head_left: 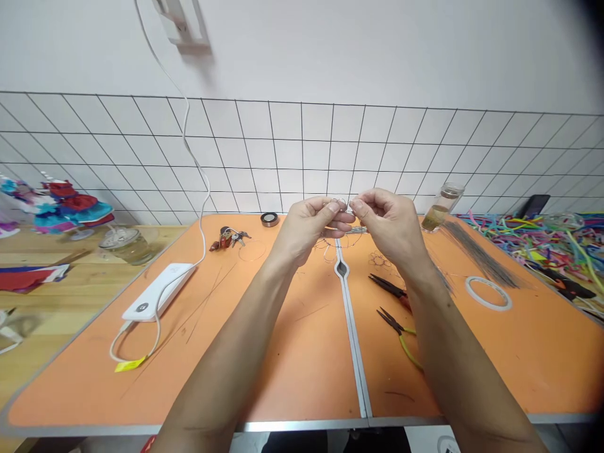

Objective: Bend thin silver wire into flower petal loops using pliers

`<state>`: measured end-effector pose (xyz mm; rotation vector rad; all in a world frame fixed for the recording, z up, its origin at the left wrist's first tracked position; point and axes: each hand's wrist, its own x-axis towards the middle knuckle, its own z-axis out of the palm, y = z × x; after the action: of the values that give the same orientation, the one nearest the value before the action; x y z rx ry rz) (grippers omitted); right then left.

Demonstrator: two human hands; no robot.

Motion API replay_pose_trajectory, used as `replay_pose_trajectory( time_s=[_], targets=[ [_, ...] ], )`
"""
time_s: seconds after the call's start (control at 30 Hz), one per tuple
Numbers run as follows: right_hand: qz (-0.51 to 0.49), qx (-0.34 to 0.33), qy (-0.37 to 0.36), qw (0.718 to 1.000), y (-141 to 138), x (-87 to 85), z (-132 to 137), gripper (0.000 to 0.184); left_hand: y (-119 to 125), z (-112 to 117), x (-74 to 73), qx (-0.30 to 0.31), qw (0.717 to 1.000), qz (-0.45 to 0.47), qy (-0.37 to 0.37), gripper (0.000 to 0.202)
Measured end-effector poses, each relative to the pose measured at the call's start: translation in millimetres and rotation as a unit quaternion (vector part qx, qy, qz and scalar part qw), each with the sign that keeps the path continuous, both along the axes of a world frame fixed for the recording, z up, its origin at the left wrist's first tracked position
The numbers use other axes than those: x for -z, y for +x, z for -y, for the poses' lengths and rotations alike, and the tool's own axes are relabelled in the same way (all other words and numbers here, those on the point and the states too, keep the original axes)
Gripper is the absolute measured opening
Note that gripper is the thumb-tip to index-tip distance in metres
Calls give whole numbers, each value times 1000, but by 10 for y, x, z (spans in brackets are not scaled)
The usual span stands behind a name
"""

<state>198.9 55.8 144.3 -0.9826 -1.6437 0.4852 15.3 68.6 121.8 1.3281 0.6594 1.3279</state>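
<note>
My left hand (309, 228) and my right hand (389, 226) are raised close together above the far middle of the orange folding table (292, 340). Both pinch a thin bent wire (343, 202) between thumb and fingers; its full shape is too fine to make out. Below my hands lie more wire loops, and a flower-shaped wire piece (379, 259) rests beside my right wrist. Dark-nosed pliers (387, 285) and yellow-handled pliers (401, 330) lie near my right forearm, which covers part of their handles.
A white power bank (158, 292) with a cable, keys (229, 238) and a round black tin (269, 219) are on the left. To the right are a white ring (488, 294), a bundle of straight wires (481, 255), a glass jar (442, 207) and colourful pipe cleaners (500, 225).
</note>
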Motion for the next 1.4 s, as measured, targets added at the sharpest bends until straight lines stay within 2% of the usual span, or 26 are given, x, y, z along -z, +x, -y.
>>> replay_pose_trajectory(
  time_s=[0.3,0.57,0.77,0.9,1.03,1.1,1.23,1.3,1.4],
  targets=[
    [29,4,21,999,1,13,-13,17,59,53,1,-27,999,-33,34,29],
    [42,4,-18,999,28,-32,20,20,105,52,30,-22,998,-37,39,29],
    [81,-11,-30,996,43,-39,24,21,5,27,-8,-15,999,-35,28,30],
    [72,-21,-39,996,29,-31,41,23,-35,8,-14,-13,999,-27,20,36],
    [41,-24,-22,999,54,-55,51,37,-34,-16,-25,-33,999,-4,2,53],
    [19,-15,-24,999,88,-76,46,42,-35,-26,-28,-7,1000,8,-16,60],
    [-21,6,-3,1000,170,-101,19,43,-23,-37,17,91,995,5,-34,67],
    [-35,16,13,999,202,-107,8,42,-2,-46,68,124,992,1,-26,63],
    [-51,38,35,997,229,-114,2,39,43,-60,142,139,990,-12,-16,50]
  ],
)
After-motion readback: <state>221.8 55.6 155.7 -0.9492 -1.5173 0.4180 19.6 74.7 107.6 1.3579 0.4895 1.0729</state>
